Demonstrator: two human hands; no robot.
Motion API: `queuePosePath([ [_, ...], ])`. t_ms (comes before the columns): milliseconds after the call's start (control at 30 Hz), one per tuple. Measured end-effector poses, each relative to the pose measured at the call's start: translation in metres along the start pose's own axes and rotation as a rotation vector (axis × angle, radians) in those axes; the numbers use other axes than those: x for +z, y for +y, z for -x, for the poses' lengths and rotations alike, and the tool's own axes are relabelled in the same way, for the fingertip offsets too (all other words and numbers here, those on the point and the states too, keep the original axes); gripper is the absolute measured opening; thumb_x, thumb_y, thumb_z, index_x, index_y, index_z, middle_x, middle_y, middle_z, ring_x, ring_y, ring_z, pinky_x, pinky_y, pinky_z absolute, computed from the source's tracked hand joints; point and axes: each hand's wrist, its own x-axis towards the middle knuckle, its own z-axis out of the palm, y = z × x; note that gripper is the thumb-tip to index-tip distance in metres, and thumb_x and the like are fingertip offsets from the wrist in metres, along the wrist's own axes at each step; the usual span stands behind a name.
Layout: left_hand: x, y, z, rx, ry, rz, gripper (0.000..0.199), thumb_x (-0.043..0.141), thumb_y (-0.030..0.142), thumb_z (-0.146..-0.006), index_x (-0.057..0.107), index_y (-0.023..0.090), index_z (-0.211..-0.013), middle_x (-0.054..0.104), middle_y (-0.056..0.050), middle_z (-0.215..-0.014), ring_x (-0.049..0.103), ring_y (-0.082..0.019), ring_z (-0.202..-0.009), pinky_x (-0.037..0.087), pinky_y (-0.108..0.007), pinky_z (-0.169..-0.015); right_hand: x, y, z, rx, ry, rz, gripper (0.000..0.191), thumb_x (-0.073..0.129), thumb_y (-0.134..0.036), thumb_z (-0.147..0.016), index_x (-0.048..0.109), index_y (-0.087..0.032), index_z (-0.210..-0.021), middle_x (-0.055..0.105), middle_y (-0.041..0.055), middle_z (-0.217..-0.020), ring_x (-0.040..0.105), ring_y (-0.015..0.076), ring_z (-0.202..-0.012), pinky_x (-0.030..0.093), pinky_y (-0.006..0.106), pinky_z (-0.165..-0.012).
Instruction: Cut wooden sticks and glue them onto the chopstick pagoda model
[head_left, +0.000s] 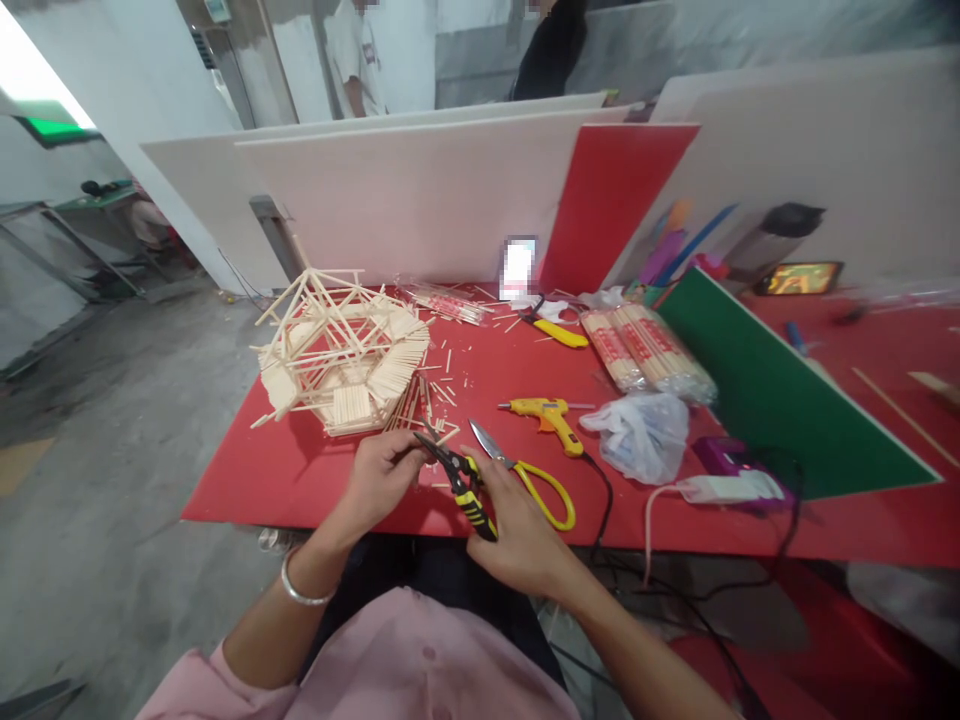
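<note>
My right hand (517, 520) is wrapped round a pair of pliers (472, 510) with yellow-and-black handles and slender dark jaws that point to the left. Close to the jaw tips, my left hand (382, 480) has its fingers pinched together; what they hold, if anything, is too small to make out. Beyond my left hand stands a model built of thin wooden sticks (345, 350), with a ring of slats and a raised frame. Yellow-handled scissors (551, 495) lie beside my right hand, blades pointing away. Short cut stick pieces (446, 390) are scattered near the model.
A yellow glue gun (551, 415) with a black cord lies behind the scissors. To its right are a plastic bag (641, 435), packs of sticks (645, 350), a power strip (731, 488) and a slanted green board (787, 400). White boards (405, 200) close off the red table's back.
</note>
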Motion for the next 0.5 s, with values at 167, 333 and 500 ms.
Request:
queuePosePath([
  [167, 0.0, 0.001, 0.002, 0.065, -0.01, -0.039, 0.015, 0.056, 0.017, -0.084, 0.071, 0.015, -0.082, 0.066, -0.001, -0.066, 0.056, -0.011, -0.057, 0.043, -0.02, -0.056, 0.009, -0.007, 0.003, -0.023, 0.073, -0.184, 0.085, 0.053, -0.009, -0.057, 0.037, -0.026, -0.139, 0.056, 0.0074, -0.125, 0.055, 0.0259, -0.115, 0.045, 0.044, -0.099],
  [333, 0.0, 0.001, 0.004, 0.144, -0.02, -0.125, 0.022, 0.054, 0.021, -0.088, 0.068, 0.015, -0.072, 0.063, -0.002, -0.062, 0.058, -0.012, -0.058, 0.042, -0.021, -0.057, 0.016, -0.006, 0.004, -0.006, 0.073, -0.3, 0.084, 0.052, -0.005, -0.056, 0.041, -0.027, -0.136, 0.06, 0.0048, -0.118, 0.061, 0.0226, -0.103, 0.05, 0.038, -0.091],
  [500, 0.0, -0.001, 0.005, 0.203, -0.019, -0.149, 0.026, 0.05, 0.017, -0.086, 0.058, 0.016, -0.062, 0.054, 0.001, -0.054, 0.05, -0.009, -0.051, 0.036, -0.02, -0.052, 0.02, 0.002, 0.003, -0.021, 0.047, -0.284, 0.089, 0.051, -0.006, -0.055, 0.036, -0.028, -0.14, 0.055, 0.0058, -0.125, 0.056, 0.0236, -0.111, 0.046, 0.042, -0.097],
])
